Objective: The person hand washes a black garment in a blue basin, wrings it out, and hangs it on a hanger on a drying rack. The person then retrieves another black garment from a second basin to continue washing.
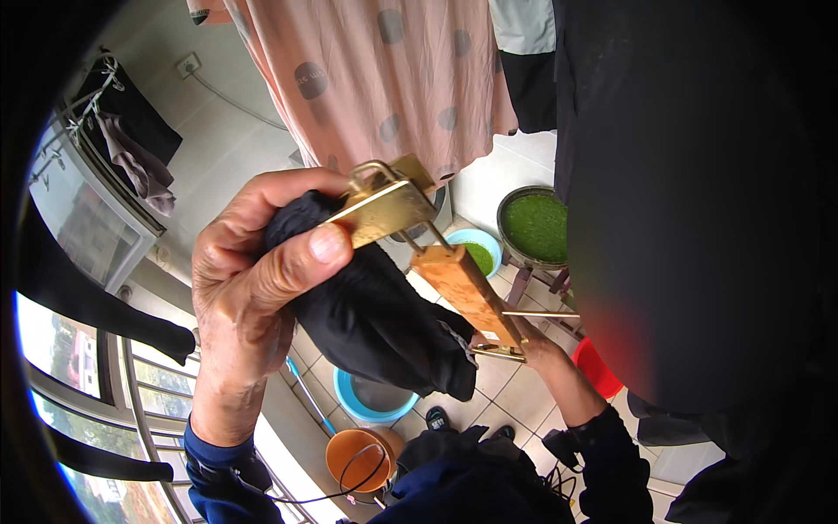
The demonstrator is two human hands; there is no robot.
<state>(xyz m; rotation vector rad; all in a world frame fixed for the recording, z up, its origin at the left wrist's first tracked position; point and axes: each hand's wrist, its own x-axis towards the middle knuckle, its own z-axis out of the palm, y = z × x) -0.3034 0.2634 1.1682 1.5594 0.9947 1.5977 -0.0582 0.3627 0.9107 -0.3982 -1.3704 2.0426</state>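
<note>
Up close, my left hand pinches the brass clip at one end of a wooden clip hanger. A bunched black garment lies in the same hand, against the palm, and hangs down below the hanger. Lower right, my right hand is at the hanger's far end, by a second brass clip. Much of that hand is hidden behind the wood, but it appears to grip this end. The hanger's thin metal hook points right.
Pink spotted clothing hangs ahead; dark cloth fills the right side. On the tiled floor stand a blue basin, an orange bucket and a red container. Green contents fill a pot and a light-blue basin.
</note>
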